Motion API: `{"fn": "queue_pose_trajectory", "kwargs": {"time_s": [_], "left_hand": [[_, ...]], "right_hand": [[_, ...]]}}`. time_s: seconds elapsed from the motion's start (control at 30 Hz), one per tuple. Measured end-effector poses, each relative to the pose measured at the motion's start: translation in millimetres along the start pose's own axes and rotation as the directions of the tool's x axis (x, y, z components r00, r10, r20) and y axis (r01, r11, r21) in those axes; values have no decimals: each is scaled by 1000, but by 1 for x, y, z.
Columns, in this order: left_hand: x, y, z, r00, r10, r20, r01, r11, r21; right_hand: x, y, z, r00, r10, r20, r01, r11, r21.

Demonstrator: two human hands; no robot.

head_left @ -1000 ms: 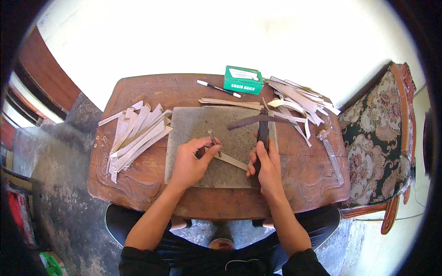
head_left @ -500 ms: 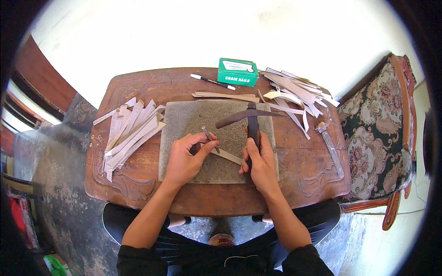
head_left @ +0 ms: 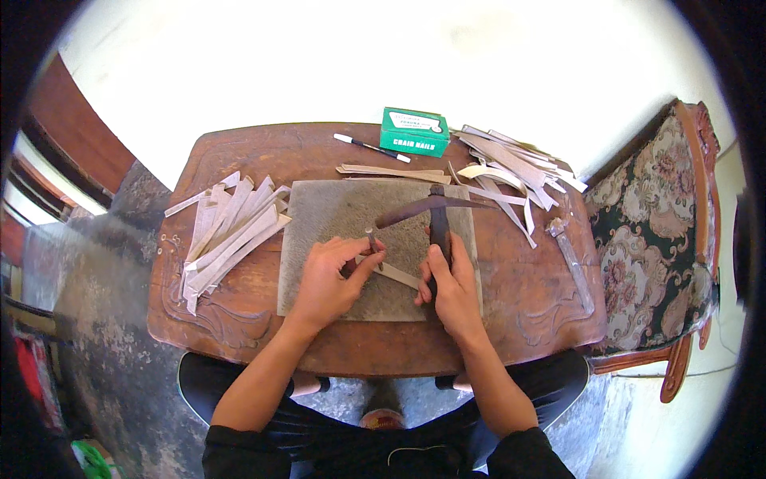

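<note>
My left hand (head_left: 329, 278) pinches a short metal punch (head_left: 370, 237), which stands nearly upright over a pale, narrow strip (head_left: 400, 276). Whether the punch's tip touches the strip is hard to see. Under the strip lies a flat grey stone slab (head_left: 331, 209). My right hand (head_left: 453, 294) is wrapped around the dark handle of a hammer (head_left: 408, 211). The hammer's long, curved head points left, close to the punch's top and apart from it. Fingers of my right hand are beside the strip's right end; contact is unclear.
The slab rests on a carved wooden table (head_left: 527, 279). Cut strips are piled at left (head_left: 231, 231) and at back right (head_left: 515, 160). A green box (head_left: 415, 132), a marker (head_left: 371, 148) and a second hammer-like tool (head_left: 570, 259) lie around it. A patterned chair (head_left: 650, 239) stands right.
The punch has gone from tilted to nearly upright, its top shifting right. My left hand has turned slightly with it. My right hand and the hammer are almost unmoved.
</note>
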State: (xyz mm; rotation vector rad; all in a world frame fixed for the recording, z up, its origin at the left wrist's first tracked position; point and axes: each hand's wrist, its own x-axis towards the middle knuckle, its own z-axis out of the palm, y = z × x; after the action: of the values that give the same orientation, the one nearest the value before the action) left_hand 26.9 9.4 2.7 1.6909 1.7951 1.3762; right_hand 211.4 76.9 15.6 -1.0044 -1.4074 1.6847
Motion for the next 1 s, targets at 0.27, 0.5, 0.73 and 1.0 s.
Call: {"fn": "queue_pose_trajectory", "kwargs": {"time_s": [0.27, 0.5, 0.73, 1.0], "left_hand": [[-3, 5, -1, 994, 91, 55, -98, 987, 128], [-5, 6, 1, 994, 104, 41, -109, 983, 148], [-6, 4, 4, 988, 157, 2, -155, 975, 157], [-7, 4, 4, 992, 128, 16, -129, 982, 141]], "right_hand": [[-2, -13, -4, 1000, 13, -7, -13, 1000, 6], [-28, -52, -16, 971, -240, -8, 207, 853, -479], [-54, -96, -7, 923, -328, 201, 378, 676, -633], [-54, -107, -8, 917, -314, 247, 395, 618, -680]]}}
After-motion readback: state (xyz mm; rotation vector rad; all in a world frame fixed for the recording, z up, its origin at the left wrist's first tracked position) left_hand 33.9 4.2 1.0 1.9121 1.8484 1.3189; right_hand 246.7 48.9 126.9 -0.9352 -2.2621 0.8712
